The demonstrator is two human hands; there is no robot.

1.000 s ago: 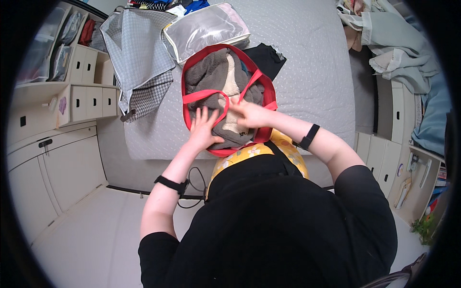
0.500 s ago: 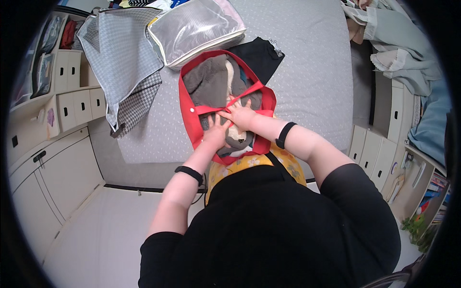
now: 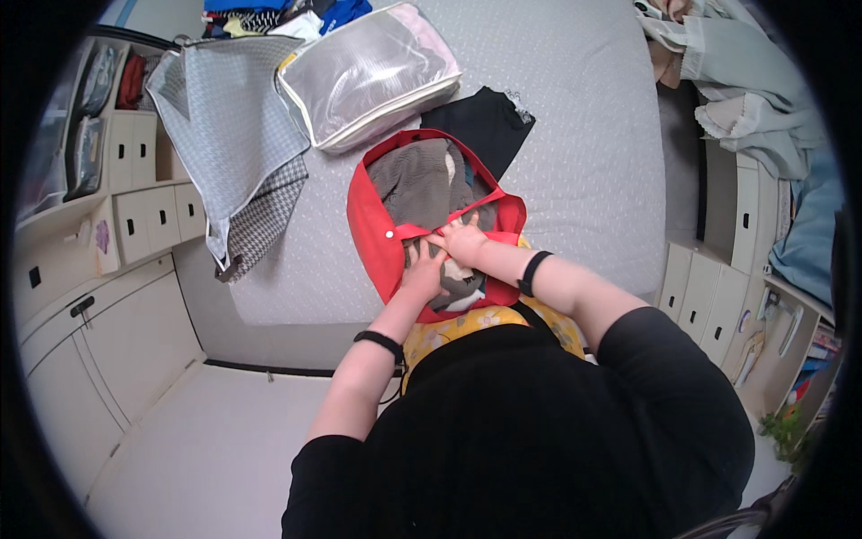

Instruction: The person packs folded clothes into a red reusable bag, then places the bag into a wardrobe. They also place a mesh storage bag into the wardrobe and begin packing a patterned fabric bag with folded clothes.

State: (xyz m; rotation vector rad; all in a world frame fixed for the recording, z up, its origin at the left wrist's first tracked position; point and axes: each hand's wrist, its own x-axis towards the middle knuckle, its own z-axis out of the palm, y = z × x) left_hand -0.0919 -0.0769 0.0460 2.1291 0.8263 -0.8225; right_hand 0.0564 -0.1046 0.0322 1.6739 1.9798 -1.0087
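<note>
A red fabric bag [image 3: 370, 235] with its top open lies at the bed's near edge, stuffed with soft grey fleecy clothing [image 3: 411, 184] that has a cream trim. My left hand [image 3: 424, 274] presses on the clothing inside the near part of the bag, fingers spread. Just to its right, my right hand [image 3: 464, 242] lies on the contents too, its fingers stretched out over the red strap [image 3: 422, 230] crossing the opening. Some fingertips sink into the folds and are partly hidden.
Beyond the bag sit a clear-topped zippered storage bag [image 3: 368, 76] and folded black cloth [image 3: 480, 126] on the grey bed [image 3: 584, 180]. A grey checked storage bag [image 3: 238, 117] hangs over the bed's left side. White cabinets [image 3: 135, 341] stand left, and shelves [image 3: 790, 359] right.
The red bag and both hands now appear lower and slightly right in view, as does the whole scene. The far end of the bag looks more drawn in. Both hands still press on the clothing.
</note>
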